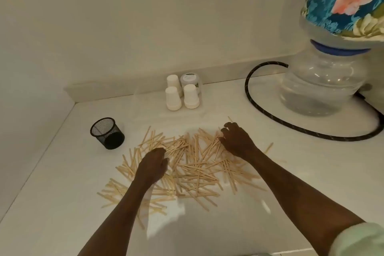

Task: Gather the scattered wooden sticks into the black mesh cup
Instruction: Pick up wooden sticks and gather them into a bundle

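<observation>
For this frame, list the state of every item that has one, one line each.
black mesh cup: upright, no sticks visible inside
wooden sticks: scattered on the counter
left hand: on the sticks, grip unclear
right hand: on the sticks, fingers curled
paper cups: upside down
water jug: inverted, fabric-covered

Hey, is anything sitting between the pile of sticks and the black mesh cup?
Nothing visible. Bare counter lies between the wooden sticks and the black mesh cup, which stands open at their far left.

Many wooden sticks point(193, 164), one black mesh cup point(107, 136), three white cups point(173, 98).
</observation>
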Available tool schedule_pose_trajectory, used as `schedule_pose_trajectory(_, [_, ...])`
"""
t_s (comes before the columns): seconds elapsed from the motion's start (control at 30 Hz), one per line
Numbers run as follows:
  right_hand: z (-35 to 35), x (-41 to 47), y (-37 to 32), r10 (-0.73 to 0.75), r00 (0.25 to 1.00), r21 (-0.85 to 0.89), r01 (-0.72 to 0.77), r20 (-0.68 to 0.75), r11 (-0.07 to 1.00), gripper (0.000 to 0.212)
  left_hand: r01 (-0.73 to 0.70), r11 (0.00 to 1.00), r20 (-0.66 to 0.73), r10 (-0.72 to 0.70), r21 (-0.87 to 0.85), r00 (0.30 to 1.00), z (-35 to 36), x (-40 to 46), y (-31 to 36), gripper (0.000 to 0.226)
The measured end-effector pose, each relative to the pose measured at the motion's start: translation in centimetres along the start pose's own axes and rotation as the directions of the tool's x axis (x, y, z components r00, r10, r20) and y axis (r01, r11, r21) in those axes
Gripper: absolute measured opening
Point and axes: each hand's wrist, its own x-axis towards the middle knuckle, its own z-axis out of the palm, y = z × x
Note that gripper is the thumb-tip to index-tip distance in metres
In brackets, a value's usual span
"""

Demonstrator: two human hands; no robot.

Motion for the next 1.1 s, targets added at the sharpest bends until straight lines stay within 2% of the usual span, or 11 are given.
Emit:
schedule_pose_trajectory(0.07, [-0.3, -0.2, 0.2, 0.144, 0.989, 0.032, -0.143, -0.026, 0.989, 0.046, 0.030, 0.999, -0.071, -0.033, -0.043, 0.997, 0.3, 0.0, -0.2, 0.026])
schedule_pose_trajectory(0.17, [-0.5, -0.7, 0.3, 0.352, 0.936, 0.082, -0.349, -0.028, 0.934, 0.063, 0.107, 0.991, -0.119, -0.116, -0.083, 0.986, 0.6, 0.4, -0.1, 0.053])
schedule_pose_trajectory(0.27, [-0.3, -1.0, 0.3, 0.441, 0.892, 0.068, -0.449, 0.102, 0.891, 0.084, 0.143, 0.987, -0.031, -0.146, -0.072, 0.989, 1.0, 1.6, -0.1, 0.085])
schedule_pose_trajectory(0.37, [0.0, -1.1, -0.1, 0.448, 0.866, 0.100, -0.477, 0.222, 0.873, 0.082, 0.142, 0.988, 0.111, -0.136, -0.052, 0.984, 1.2, 2.7, 0.1, 0.100])
schedule_pose_trajectory(0.43, [0.2, -1.1, -0.6, 0.436, 0.870, 0.098, -0.467, 0.231, 0.879, 0.079, 0.133, 0.991, 0.126, -0.128, -0.031, 0.984, 1.5, 3.0, 0.1, 0.091])
schedule_pose_trajectory(0.53, [0.4, -1.2, -1.6, 0.409, 0.887, 0.110, -0.438, 0.215, 0.892, 0.074, 0.096, 0.995, 0.060, -0.097, 0.018, 0.994, 1.7, 3.2, -0.1, 0.075])
schedule_pose_trajectory(0.73, [0.1, -0.5, -2.9, 0.373, 0.895, 0.248, -0.430, 0.246, 0.868, 0.043, 0.045, 0.997, -0.023, -0.044, 0.062, 0.999, 1.5, 3.5, -0.3, 0.054])
schedule_pose_trajectory(0.93, [0.1, 0.3, -3.9, 0.433, 0.877, 0.310, -0.480, 0.209, 0.821, 0.016, 0.020, 0.996, -0.010, -0.019, 0.089, 1.000, 1.1, 3.7, 0.0, 0.023])
schedule_pose_trajectory(1.1, [0.1, 0.8, -3.9, 0.509, 0.832, 0.406, -0.553, 0.220, 0.728, 0.020, -0.010, 0.998, -0.012, 0.011, 0.055, 1.000, 0.8, 3.8, 0.5, 0.028])
